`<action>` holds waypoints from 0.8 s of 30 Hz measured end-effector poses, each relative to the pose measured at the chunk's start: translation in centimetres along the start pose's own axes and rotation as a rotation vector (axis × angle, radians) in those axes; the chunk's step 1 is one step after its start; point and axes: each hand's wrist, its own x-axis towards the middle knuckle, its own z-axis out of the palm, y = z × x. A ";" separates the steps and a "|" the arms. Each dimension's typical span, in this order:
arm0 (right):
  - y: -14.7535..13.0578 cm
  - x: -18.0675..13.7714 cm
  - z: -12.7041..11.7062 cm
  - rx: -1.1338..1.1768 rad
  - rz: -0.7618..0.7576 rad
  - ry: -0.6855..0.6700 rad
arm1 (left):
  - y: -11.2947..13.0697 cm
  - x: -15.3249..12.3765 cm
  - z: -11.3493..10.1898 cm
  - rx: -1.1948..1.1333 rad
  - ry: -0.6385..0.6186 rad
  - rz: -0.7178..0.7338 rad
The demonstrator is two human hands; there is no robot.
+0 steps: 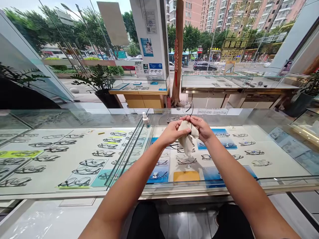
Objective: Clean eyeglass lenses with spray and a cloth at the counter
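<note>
Above the glass counter, my left hand (pixel 173 132) is closed on a pale cleaning cloth (pixel 186 142), whose end hangs down from the fingers. My right hand (pixel 201 127) is closed at the other side of the cloth and grips a pair of glasses (pixel 188 108). One lens of the glasses stands up beyond my fingertips, and a dark temple shows against the cloth. Cloth and fingers hide the rest of the frame. The two hands are close together, fingertips nearly touching. To their left, a small white spray bottle (pixel 146 120) stands upright on the counter top.
Beneath the hands is a glass display counter (pixel 159 192) with many eyeglass frames (pixel 91 162) laid out inside. An orange-yellow card (pixel 186 176) lies in it. Farther off, more showcases (pixel 214 83), a wooden post (pixel 178 49) and a potted plant (pixel 99 83) stand by the windows.
</note>
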 end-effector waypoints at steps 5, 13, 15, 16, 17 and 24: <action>-0.2 -0.1 0.1 0.004 -0.018 0.016 | -0.1 0.1 0.4 0.045 0.047 0.074; -0.6 -0.2 0.6 0.109 0.001 0.018 | -0.1 0.0 0.5 0.175 0.125 0.122; -0.5 -0.2 0.8 0.110 0.002 0.007 | -0.3 0.0 0.5 0.197 0.145 0.130; -0.5 -0.3 0.9 0.109 -0.006 0.003 | -0.3 0.1 0.5 0.198 0.159 0.143; -0.4 -0.3 1.0 0.108 -0.017 0.000 | -0.4 0.1 0.6 0.196 0.174 0.159; -0.1 -0.5 1.9 0.074 -0.028 0.002 | -1.3 0.5 0.5 0.156 0.276 0.218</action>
